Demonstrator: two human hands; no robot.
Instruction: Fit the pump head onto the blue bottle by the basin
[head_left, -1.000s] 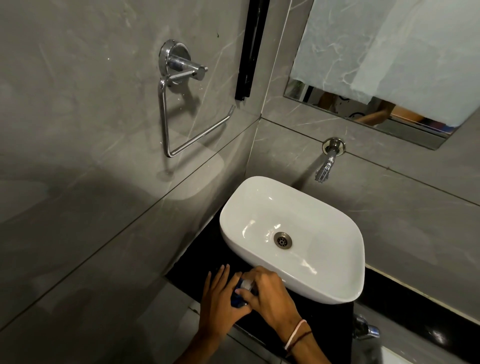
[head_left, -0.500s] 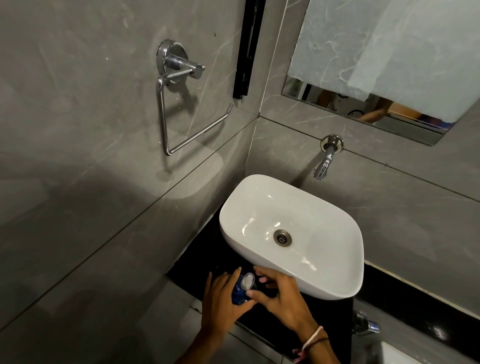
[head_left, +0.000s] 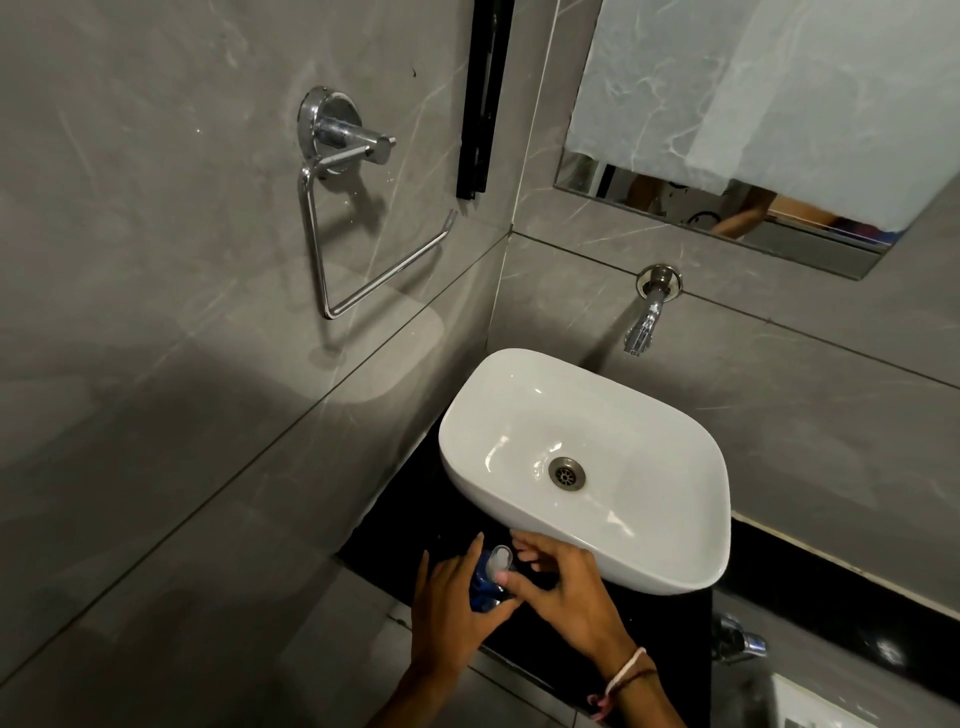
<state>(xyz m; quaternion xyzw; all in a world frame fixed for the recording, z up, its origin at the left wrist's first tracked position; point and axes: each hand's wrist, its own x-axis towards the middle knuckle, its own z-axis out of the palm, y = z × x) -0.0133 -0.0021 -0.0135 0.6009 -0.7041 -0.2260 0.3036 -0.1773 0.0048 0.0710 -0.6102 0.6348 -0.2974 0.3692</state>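
My fingers close on a blue bottle (head_left: 485, 587) at the basin's edge: the left hand (head_left: 452, 613) wraps the bottle's body from the 9 o'clock side, thumb across its near face, while the right hand (head_left: 563, 592) pinches the pale pump head (head_left: 501, 557) sitting on top of the bottle, thumb tip pressed at the neck and the other fingers fanned loosely toward the basin. Whether the pump head is fully seated I cannot tell. The bottle stands on a black countertop (head_left: 395, 530), just beside the white basin (head_left: 649, 545), at roughly 7 o'clock from its drain (head_left: 566, 473). The basin, a rounded rectangular bowl set on the counter, holds no water that I can see; only the metal drain shows at its bottom. A cord bracelet (head_left: 623, 675) circles my right wrist. At 12 o'clock from the basin a chrome tap (head_left: 647, 322) juts from the grey tiled wall (head_left: 156, 415). Higher, at 1 o'clock, hangs a mirror (head_left: 753, 130) reflecting pale marble and part of an arm. On the left wall, at 10 o'clock, a chrome towel ring (head_left: 353, 218) hangs bare beside a black vertical strip (head_left: 480, 98). A second chrome fitting (head_left: 737, 642) shows below the counter at 4 o'clock.
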